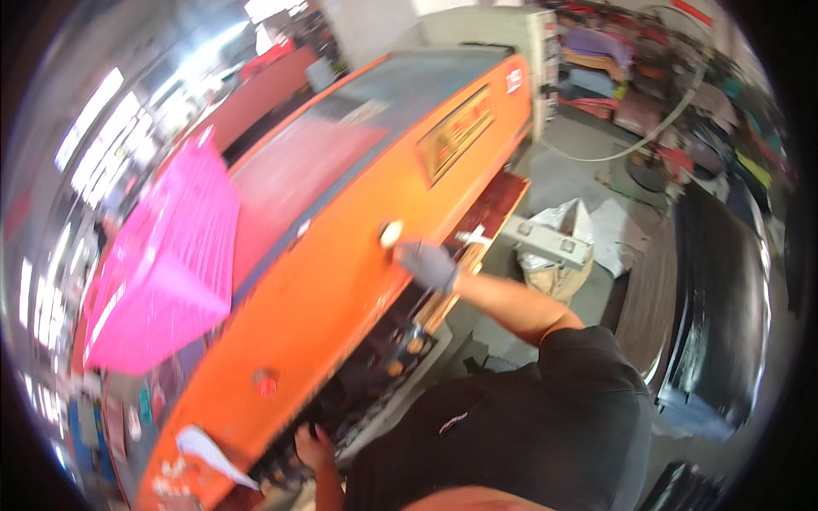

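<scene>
On the side of the long orange metal machine (315, 298), the grey-gloved right hand (430, 265) is at a round pale-yellow knob (390, 233); blur hides finger closure and any pressing done. The bare left hand (314, 447) sits low, grip untellable. A gold rectangular plate (457, 134) bears reddish lettering.

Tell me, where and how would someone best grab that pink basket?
Probably by the slotted wall of the pink basket, reaching across the orange machine from the side of the gloved right hand. That wall lies nearest the hand, and fingertips might hook its openings. Blur hides any handles.
</scene>
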### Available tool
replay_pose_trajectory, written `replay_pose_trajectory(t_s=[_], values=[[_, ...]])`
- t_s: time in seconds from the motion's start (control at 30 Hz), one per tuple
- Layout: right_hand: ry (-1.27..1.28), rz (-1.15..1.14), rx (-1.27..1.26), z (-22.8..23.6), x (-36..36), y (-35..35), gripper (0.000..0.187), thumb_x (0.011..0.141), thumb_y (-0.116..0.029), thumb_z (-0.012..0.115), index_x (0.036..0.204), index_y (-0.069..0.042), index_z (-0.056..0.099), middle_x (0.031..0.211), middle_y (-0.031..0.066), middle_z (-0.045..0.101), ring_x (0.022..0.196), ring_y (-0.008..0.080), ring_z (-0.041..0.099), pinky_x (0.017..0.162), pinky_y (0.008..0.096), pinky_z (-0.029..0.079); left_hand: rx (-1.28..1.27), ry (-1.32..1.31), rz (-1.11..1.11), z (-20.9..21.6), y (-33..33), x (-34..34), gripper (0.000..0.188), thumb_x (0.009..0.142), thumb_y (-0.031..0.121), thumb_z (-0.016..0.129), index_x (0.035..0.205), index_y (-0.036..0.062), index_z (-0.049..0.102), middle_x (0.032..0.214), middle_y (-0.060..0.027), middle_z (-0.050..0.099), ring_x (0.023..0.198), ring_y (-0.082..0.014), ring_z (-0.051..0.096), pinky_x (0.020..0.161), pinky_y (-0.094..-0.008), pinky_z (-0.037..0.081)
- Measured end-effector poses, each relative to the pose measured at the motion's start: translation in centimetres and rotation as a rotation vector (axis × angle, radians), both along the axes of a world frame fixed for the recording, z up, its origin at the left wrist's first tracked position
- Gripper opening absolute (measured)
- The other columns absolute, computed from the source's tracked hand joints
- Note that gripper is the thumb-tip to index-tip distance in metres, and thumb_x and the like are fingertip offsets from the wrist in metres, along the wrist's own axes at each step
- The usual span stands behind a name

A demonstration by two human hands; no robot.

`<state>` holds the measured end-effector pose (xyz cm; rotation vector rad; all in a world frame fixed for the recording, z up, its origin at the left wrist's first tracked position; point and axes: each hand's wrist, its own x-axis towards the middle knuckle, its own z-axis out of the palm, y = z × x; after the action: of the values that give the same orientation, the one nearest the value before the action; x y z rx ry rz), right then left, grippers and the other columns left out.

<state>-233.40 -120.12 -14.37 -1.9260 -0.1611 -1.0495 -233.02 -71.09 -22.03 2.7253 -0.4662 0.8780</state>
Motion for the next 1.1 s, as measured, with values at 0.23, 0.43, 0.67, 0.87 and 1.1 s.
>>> replay_pose_trajectory(t_s=[0.23, 0.43, 0.67, 0.87, 1.1], values=[[0.367, -0.278, -0.601, -8.1, -1.3, 2.4, 0.027, 0.083, -0.031, 0.053, 0.067, -0.013, 0.063, 0.069, 0.0057, 0.060, 0.068, 0.0247, 0.060, 0.062, 0.0408, 0.045, 0.047, 0.018, 0.079, 1.7, 0.5, -3.3, 0.029, 0.089, 0.027, 0.054, 0.103, 0.0031, 0.063, 0.099, -0.0165, 0.063, 0.093, -0.0345, 0.058, 0.083, -0.0425, 0.046], [0.317, -0.280, -0.611, -9.0, -1.9, 2.6, 0.028, 0.085, -0.033, 0.052, 0.073, -0.012, 0.065, 0.077, 0.0071, 0.060, 0.076, 0.0260, 0.059, 0.072, 0.0400, 0.043, 0.060, -0.006, 0.065, 0.8, 0.5, -2.7, 0.026, 0.087, 0.023, 0.051, 0.095, -0.0008, 0.055, 0.088, -0.0207, 0.055, 0.087, -0.0399, 0.052, 0.074, -0.0476, 0.042], [0.518, -0.216, -0.628, -7.1, -2.9, 3.1, 0.033, 0.086, -0.035, 0.048, 0.084, -0.011, 0.069, 0.088, 0.0090, 0.065, 0.088, 0.0274, 0.061, 0.080, 0.0409, 0.044, -0.059, 0.056, 0.024, 0.8, 1.3, -2.7, 0.024, 0.085, 0.021, 0.055, 0.093, -0.0012, 0.055, 0.088, -0.0198, 0.056, 0.088, -0.0380, 0.053, 0.075, -0.0454, 0.042], [0.479, -0.301, -0.583, -9.7, -8.8, 3.2, 0.031, 0.086, -0.033, 0.048, 0.080, -0.011, 0.069, 0.084, 0.0096, 0.064, 0.084, 0.0273, 0.061, 0.078, 0.0412, 0.044, -0.038, -0.047, 0.038, -1.7, 0.3, -9.1, 0.022, 0.083, 0.020, 0.056, 0.092, 0.0002, 0.056, 0.086, -0.0181, 0.057, 0.085, -0.0373, 0.053, 0.074, -0.0449, 0.043], [0.252, -0.485, -0.614, -12.2, -18.1, 3.8, 0.026, 0.077, -0.028, 0.053, 0.063, -0.010, 0.065, 0.069, 0.0085, 0.062, 0.071, 0.0256, 0.060, 0.066, 0.0408, 0.044, 0.012, -0.197, -0.018, -2.7, -0.1, -20.1, 0.021, 0.081, 0.017, 0.057, 0.095, 0.0014, 0.058, 0.090, -0.0174, 0.058, 0.087, -0.0365, 0.056, 0.075, -0.0443, 0.045]])
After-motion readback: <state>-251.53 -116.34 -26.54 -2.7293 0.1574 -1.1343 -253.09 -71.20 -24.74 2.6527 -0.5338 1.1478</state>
